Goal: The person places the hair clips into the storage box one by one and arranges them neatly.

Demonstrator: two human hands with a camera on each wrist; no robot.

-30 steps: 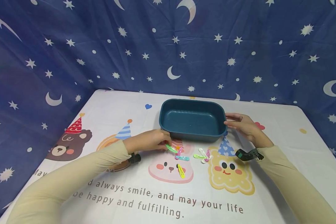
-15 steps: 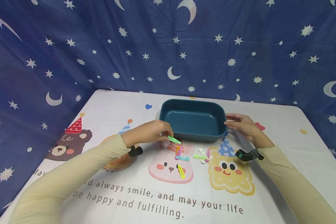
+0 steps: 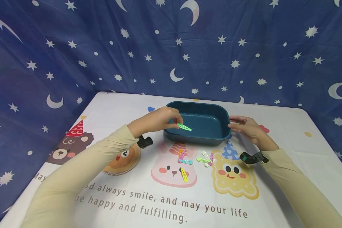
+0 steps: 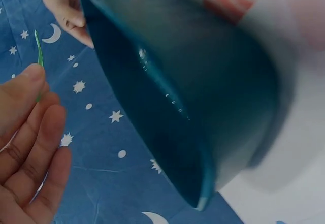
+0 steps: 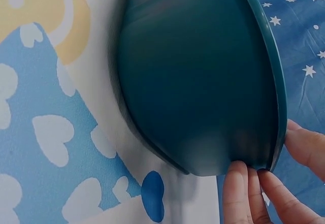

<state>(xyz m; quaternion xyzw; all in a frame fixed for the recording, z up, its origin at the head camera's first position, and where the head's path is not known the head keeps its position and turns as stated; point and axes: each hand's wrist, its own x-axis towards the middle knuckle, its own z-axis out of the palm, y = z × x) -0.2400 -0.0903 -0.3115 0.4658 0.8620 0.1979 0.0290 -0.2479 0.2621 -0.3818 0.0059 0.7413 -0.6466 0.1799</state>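
My left hand (image 3: 163, 118) pinches a light green snap hair clip (image 3: 184, 127) between thumb and fingertips, over the left part of a dark teal plastic box (image 3: 196, 139). In the left wrist view the clip (image 4: 38, 51) sticks up edge-on beyond the thumb. At the box's right end, my right hand (image 3: 249, 131) holds the rim, thumb at the edge and fingertips against the outer wall (image 5: 203, 92). More hair clips lie in front of the box: a pink one (image 3: 182, 154), a blue one (image 3: 186, 161), a yellow one (image 3: 184, 174) and a mixed cluster (image 3: 207, 159).
A white cloth (image 3: 125, 218) with printed cartoon figures and lettering covers the table. Behind it hangs a dark blue curtain (image 3: 148, 72) with stars and moons. Black wrist cameras sit at my left wrist (image 3: 144, 142) and right wrist (image 3: 252, 158).
My left hand has lifted the green hair clip from beside the other clips and carried it up and right, over the box. The right hand stays at the rim.
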